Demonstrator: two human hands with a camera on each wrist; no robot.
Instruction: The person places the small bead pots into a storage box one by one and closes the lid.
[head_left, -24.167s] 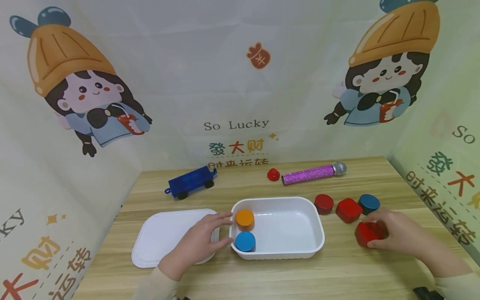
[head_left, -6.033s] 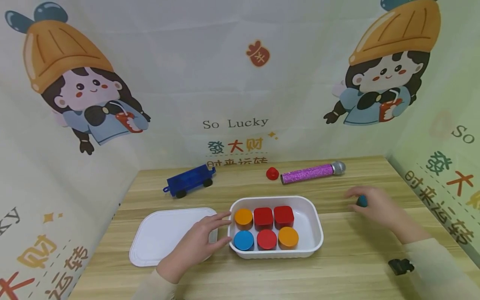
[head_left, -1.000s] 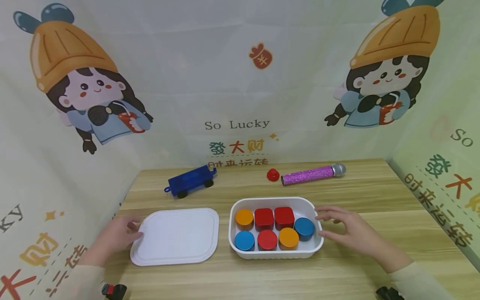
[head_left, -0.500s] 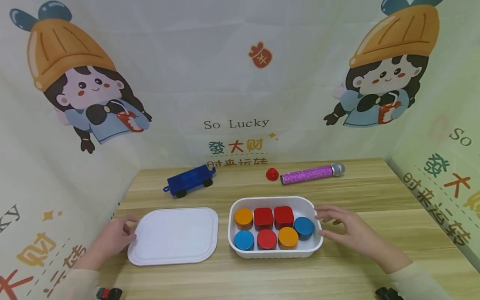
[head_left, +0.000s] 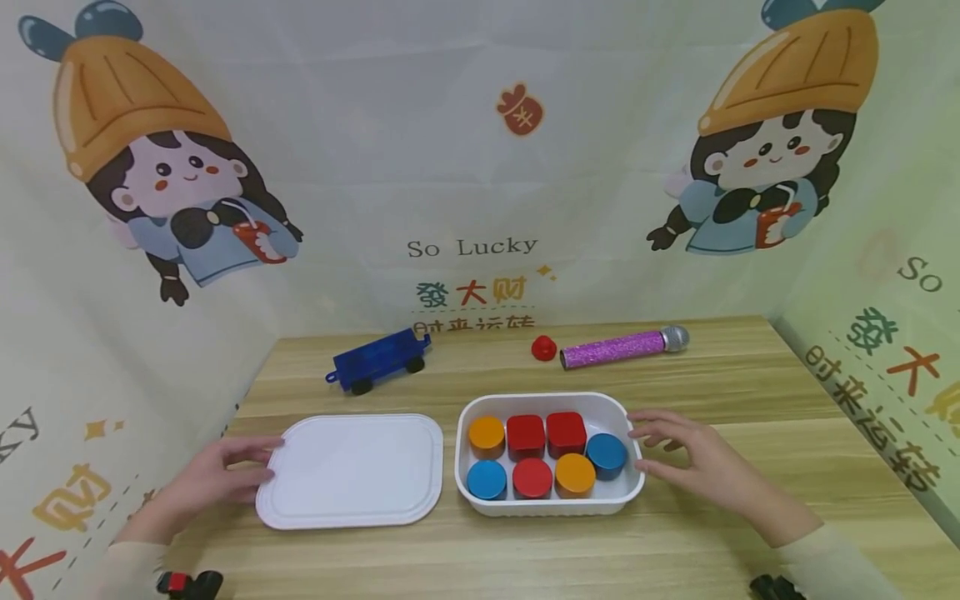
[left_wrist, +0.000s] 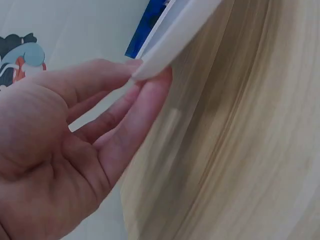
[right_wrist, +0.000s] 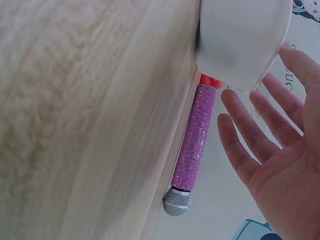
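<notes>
My left hand (head_left: 228,473) pinches the left edge of a white plastic lid (head_left: 352,471). In the left wrist view the thumb is on one face of the lid (left_wrist: 172,42) and the fingers are behind it, with the table below. To its right stands a white box (head_left: 551,510) holding several blocks: orange rounds (head_left: 575,475), red rounded squares (head_left: 566,433), a red round (head_left: 532,477) and blue rounds (head_left: 607,455). My right hand (head_left: 693,458) has loosely extended fingers at the box's right rim; the right wrist view shows its fingertips beside the box wall (right_wrist: 242,40).
Along the back of the table lie a blue toy wagon (head_left: 378,360), a small red knob-like piece (head_left: 543,347) and a glittery purple microphone (head_left: 622,347). Printed cloth (head_left: 352,167) walls in the back and sides of the wooden table (head_left: 480,554).
Red, orange and blue blocks have gone into the box since the earliest frame. The left hand moved from the box to the lid, now pinched and shifted slightly right. The right hand stays at the rim.
</notes>
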